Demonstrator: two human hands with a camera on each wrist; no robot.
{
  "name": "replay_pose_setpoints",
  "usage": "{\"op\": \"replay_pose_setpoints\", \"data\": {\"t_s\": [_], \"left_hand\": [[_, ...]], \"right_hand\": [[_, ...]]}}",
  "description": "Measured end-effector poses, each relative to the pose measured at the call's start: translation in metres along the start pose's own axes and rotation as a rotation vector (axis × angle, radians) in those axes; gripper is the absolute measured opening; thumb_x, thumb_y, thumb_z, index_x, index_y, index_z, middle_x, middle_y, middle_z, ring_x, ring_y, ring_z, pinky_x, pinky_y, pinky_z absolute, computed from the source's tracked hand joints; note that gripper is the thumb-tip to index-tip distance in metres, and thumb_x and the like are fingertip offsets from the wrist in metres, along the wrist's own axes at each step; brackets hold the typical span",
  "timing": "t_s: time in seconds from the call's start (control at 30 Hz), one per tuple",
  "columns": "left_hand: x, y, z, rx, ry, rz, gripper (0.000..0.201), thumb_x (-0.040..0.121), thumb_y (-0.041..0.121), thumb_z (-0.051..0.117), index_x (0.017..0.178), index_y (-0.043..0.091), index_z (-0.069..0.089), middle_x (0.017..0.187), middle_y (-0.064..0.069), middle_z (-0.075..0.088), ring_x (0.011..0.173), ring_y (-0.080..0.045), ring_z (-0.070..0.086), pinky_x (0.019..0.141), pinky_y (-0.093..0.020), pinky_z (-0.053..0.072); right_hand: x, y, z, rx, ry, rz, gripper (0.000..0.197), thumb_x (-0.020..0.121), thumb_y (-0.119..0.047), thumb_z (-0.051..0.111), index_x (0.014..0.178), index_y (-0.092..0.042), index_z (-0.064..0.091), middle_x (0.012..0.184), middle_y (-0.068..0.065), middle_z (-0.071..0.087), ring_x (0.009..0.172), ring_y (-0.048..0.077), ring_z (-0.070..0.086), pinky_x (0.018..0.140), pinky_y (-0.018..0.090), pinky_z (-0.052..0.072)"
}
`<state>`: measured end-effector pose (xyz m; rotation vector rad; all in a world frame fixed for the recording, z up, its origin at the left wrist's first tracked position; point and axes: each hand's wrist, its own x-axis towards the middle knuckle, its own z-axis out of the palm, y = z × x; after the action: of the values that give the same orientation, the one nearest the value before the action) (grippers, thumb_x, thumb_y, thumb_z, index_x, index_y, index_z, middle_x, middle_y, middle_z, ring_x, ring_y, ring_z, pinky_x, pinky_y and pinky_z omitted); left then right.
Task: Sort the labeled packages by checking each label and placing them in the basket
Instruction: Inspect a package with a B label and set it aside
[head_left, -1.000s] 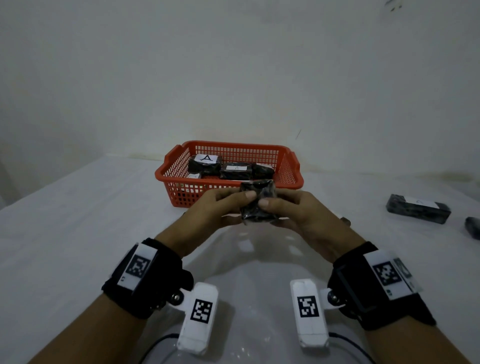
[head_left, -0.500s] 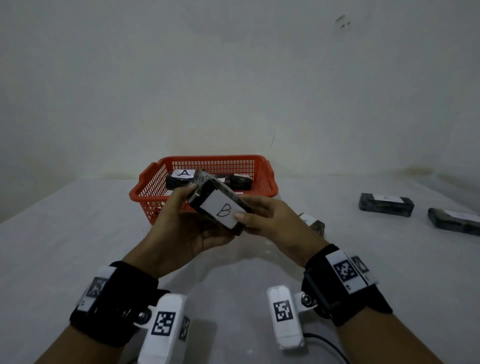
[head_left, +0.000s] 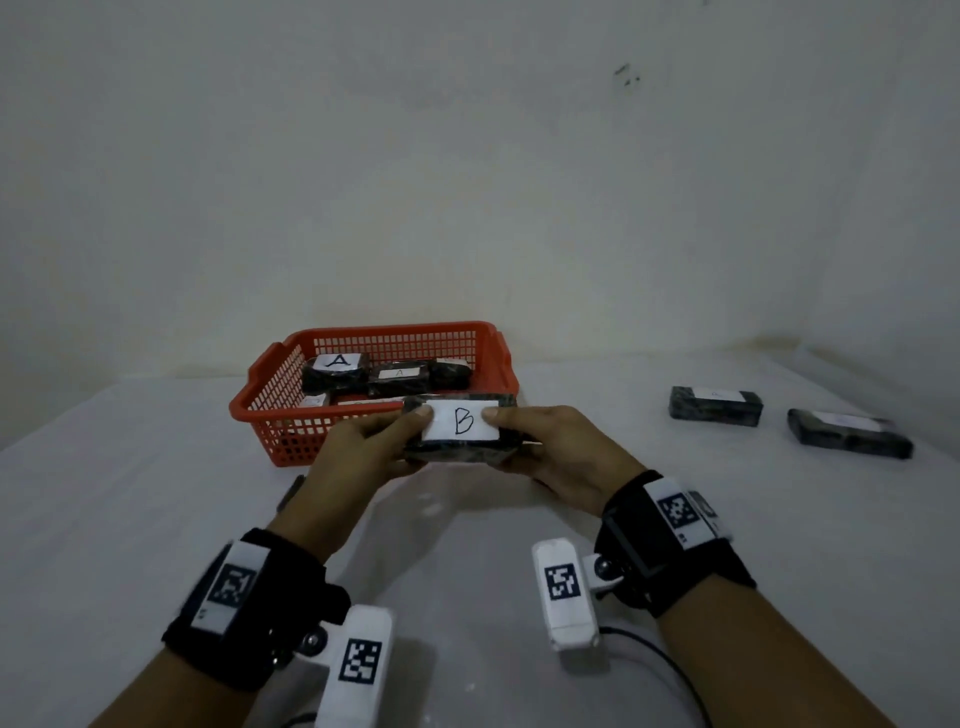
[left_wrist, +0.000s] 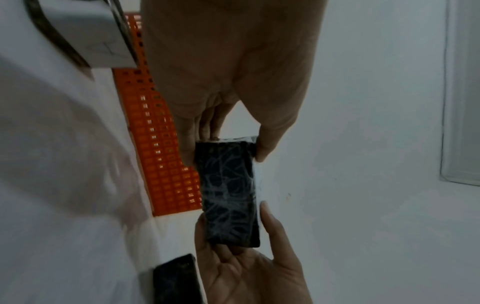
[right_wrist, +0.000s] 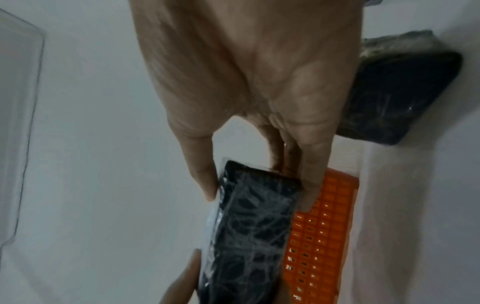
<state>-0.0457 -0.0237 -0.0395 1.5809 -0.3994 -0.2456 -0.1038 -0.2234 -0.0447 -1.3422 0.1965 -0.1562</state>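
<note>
Above white table (head_left: 130, 493), both hands' grips (head_left: 363, 447) (head_left: 550, 447) clasp B-labelled package (head_left: 460, 434) between them.

Bare white-walled room, cloth-covered table (head_left: 130, 519)

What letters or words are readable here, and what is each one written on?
"B": white label on the black wrapped package held by the left hand and right hand.
"A": white label on a black package in the orange plastic basket.
Labels on the two black packages on the table: too faint to read.
</note>
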Motion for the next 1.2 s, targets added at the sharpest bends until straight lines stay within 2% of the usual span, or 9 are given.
{"op": "replay_pose_setpoints", "data": {"t_s": [0.07,0.27,0.37,0.57,0.73,0.87,0.93,1.03,1.2], "left_hand": [[0.002,0.006,0.012,-0.005,-0.054,-0.001,0.024,0.097,0.029,0.065,0.108,0.011,0.075,0.101,-0.004,0.081,0.097,-0.021,0.077,0.088,-0.035,0.06],[0.028,0.019,0.089,-0.028,-0.218,-0.083,0.024,0.098,0.024,0.066,0.1,0.001,0.071,0.086,-0.012,0.072,0.068,-0.015,0.065,0.076,-0.031,0.053],[0.048,0.021,0.14,-0.007,-0.247,-0.164,0.038,0.094,0.025,0.07,0.118,-0.005,0.068,0.118,-0.023,0.072,0.088,-0.026,0.07,0.07,-0.032,0.057],[0.067,0.022,0.225,0.163,-0.354,-0.237,0.034,0.094,0.019,0.062,0.115,-0.007,0.065,0.1,-0.018,0.061,0.084,-0.033,0.062,0.07,-0.037,0.049],[0.075,0.017,0.265,0.295,-0.412,-0.282,0.037,0.098,0.019,0.06,0.131,0.0,0.061,0.129,-0.021,0.062,0.123,-0.038,0.064,0.098,-0.048,0.057],[0.087,0.006,0.285,0.274,-0.439,-0.353,0.044,0.097,0.021,0.063,0.133,-0.003,0.057,0.135,-0.026,0.059,0.117,-0.045,0.065,0.099,-0.057,0.055],[0.092,0.002,0.294,0.265,-0.443,-0.373,0.044,0.095,0.023,0.066,0.131,-0.002,0.058,0.133,-0.024,0.06,0.117,-0.044,0.065,0.098,-0.056,0.055],[0.085,0.009,0.301,0.242,-0.437,-0.383,0.033,0.099,0.016,0.061,0.126,-0.002,0.057,0.122,-0.021,0.06,0.118,-0.044,0.064,0.1,-0.055,0.054],[0.083,0.012,0.312,0.268,-0.437,-0.381,0.04,0.1,0.01,0.059,0.136,-0.004,0.052,0.118,-0.022,0.057,0.12,-0.045,0.062,0.097,-0.053,0.055]], "right_hand": [[-0.011,-0.009,-0.017,0.034,0.019,0.04,0.021,0.096,-0.017,0.07,0.109,-0.001,0.076,0.101,0.015,0.076,0.09,0.027,0.07,0.1,0.043,0.055],[-0.041,-0.038,-0.09,0.001,0.197,0.029,0.017,0.099,-0.023,0.068,0.102,-0.009,0.075,0.094,0.01,0.075,0.089,0.026,0.069,0.098,0.043,0.055],[-0.049,-0.05,-0.13,-0.031,0.3,0.024,0.025,0.099,-0.023,0.069,0.117,-0.006,0.073,0.104,0.014,0.073,0.089,0.027,0.068,0.088,0.039,0.057],[-0.052,-0.054,-0.204,-0.14,0.483,0.117,0.027,0.097,-0.026,0.072,0.116,-0.008,0.07,0.107,0.012,0.07,0.089,0.025,0.068,0.077,0.037,0.058],[-0.045,-0.043,-0.248,-0.274,0.547,0.198,0.053,0.097,-0.027,0.071,0.14,0.0,0.056,0.098,0.01,0.07,0.078,0.023,0.068,0.062,0.034,0.057],[-0.041,-0.034,-0.271,-0.343,0.572,0.222,0.063,0.093,-0.03,0.073,0.147,-0.009,0.048,0.108,0.012,0.072,0.086,0.026,0.07,0.062,0.033,0.057],[-0.041,-0.032,-0.276,-0.346,0.562,0.236,0.051,0.093,-0.032,0.073,0.136,-0.018,0.05,0.11,0.011,0.069,0.087,0.025,0.069,0.061,0.032,0.056],[-0.044,-0.038,-0.273,-0.377,0.616,0.22,0.022,0.095,-0.026,0.072,0.102,-0.007,0.064,0.104,0.013,0.067,0.09,0.029,0.066,0.073,0.041,0.059],[-0.046,-0.044,-0.276,-0.414,0.688,0.22,0.024,0.092,-0.019,0.077,0.08,-0.007,0.06,0.094,0.014,0.066,0.095,0.035,0.066,0.097,0.057,0.058]]}}
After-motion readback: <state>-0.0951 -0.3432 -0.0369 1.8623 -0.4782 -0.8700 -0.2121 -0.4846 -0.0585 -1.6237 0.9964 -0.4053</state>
